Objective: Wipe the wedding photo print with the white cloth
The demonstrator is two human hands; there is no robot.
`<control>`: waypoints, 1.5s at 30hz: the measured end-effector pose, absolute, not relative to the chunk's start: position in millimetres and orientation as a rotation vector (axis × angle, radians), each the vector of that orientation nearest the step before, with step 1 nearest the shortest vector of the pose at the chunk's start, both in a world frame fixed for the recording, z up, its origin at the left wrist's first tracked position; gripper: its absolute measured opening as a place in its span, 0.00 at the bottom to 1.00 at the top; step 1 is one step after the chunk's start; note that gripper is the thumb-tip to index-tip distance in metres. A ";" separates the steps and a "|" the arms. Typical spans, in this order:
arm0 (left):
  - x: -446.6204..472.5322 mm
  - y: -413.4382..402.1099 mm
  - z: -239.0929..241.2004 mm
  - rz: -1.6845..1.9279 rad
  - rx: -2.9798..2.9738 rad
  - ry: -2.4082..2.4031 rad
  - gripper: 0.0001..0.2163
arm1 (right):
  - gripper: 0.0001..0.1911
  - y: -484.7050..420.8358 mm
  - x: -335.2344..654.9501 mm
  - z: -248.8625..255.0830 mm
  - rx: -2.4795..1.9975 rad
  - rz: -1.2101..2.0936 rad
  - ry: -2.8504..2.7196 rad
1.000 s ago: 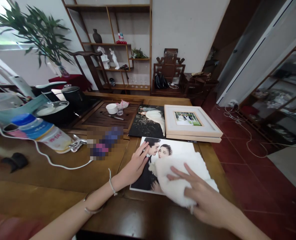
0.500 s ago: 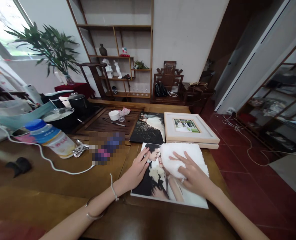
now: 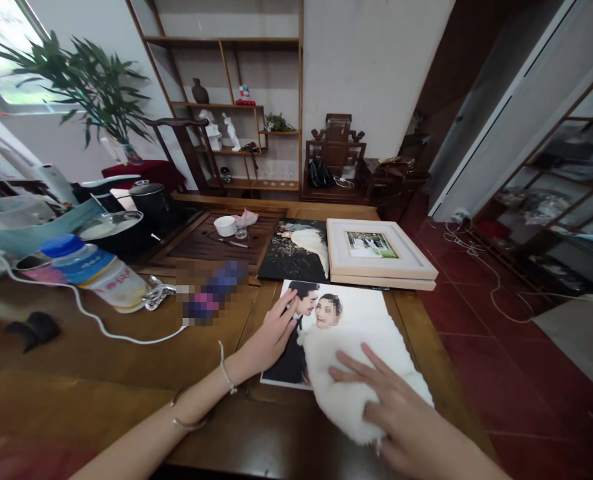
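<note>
A large wedding photo print (image 3: 361,300) of a couple lies on the wooden table in front of me. My left hand (image 3: 273,337) rests flat on its left side, fingers stretched out. Over the print's lower right part, my right hand (image 3: 393,400) presses on a fluffy white cloth (image 3: 333,393), which it holds with two fingers spread on top and the others curled at its near edge. The cloth hides the lower right of the picture and hangs past the print's near edge.
Beyond the print lie a dark photo panel (image 3: 296,250) and stacked pale frames (image 3: 381,253). To the left are a plastic bottle (image 3: 96,273), a white cable (image 3: 106,330), a lidded pan (image 3: 111,227) and a black object (image 3: 33,330). A white bowl (image 3: 225,225) stands on the tea tray.
My right hand has slid the white cloth down toward me, uncovering the faces in the upper part of the print. My left hand stays in place on the print.
</note>
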State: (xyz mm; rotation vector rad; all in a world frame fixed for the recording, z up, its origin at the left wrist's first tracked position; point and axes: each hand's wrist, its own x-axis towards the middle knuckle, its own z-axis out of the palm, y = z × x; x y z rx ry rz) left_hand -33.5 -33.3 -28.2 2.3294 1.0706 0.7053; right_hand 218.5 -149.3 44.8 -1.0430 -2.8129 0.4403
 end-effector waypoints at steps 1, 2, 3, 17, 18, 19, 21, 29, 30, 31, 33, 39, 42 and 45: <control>-33.5 -33.3 -27.9 0.705 2.332 1.070 0.21 | 0.15 -139.7 222.0 43.6 -1.050 0.426 -2.793; -33.4 -33.5 -27.4 0.708 2.334 1.069 0.21 | 0.14 -128.6 225.8 41.9 -1.061 0.406 -2.772; -33.4 -33.6 -26.9 0.713 2.336 1.068 0.21 | 0.13 -116.6 229.5 40.1 -1.073 0.380 -2.749; -32.9 -32.9 -29.4 0.732 2.359 1.075 0.21 | 0.13 -96.9 226.0 32.4 -1.185 0.214 -2.691; -32.8 -33.0 -29.1 0.728 2.354 1.083 0.21 | 0.13 -109.9 222.1 32.9 -1.171 0.245 -2.717; -32.7 -33.0 -28.7 0.726 2.349 1.088 0.21 | 0.14 -122.7 218.4 33.8 -1.155 0.276 -2.742; -32.7 -33.3 -27.7 0.736 2.346 1.086 0.22 | 0.14 -143.8 212.7 35.9 -1.098 0.347 -2.792; -33.6 -34.2 -25.5 0.723 2.340 1.074 0.22 | 0.13 -108.0 227.9 34.5 -1.089 0.326 -2.708; -33.7 -34.1 -25.6 0.717 2.344 1.075 0.22 | 0.12 -95.8 232.2 32.9 -1.115 0.294 -2.680; -33.8 -34.1 -25.8 0.711 2.348 1.074 0.21 | 0.12 -84.6 236.4 31.2 -1.145 0.261 -2.654; -33.9 -33.9 -26.0 0.706 2.351 1.076 0.21 | 0.15 -67.9 243.5 28.2 -1.205 0.203 -2.605; -33.4 -34.1 -26.0 0.709 2.339 1.093 0.21 | 0.12 -94.6 242.6 24.2 -1.241 0.156 -2.577; -33.0 -34.4 -25.6 0.708 2.331 1.096 0.21 | 0.12 -138.6 230.3 28.0 -1.224 0.208 -2.623; -32.9 -34.2 -25.6 0.706 2.327 1.088 0.21 | 0.13 -170.5 220.3 35.6 -1.132 0.344 -2.730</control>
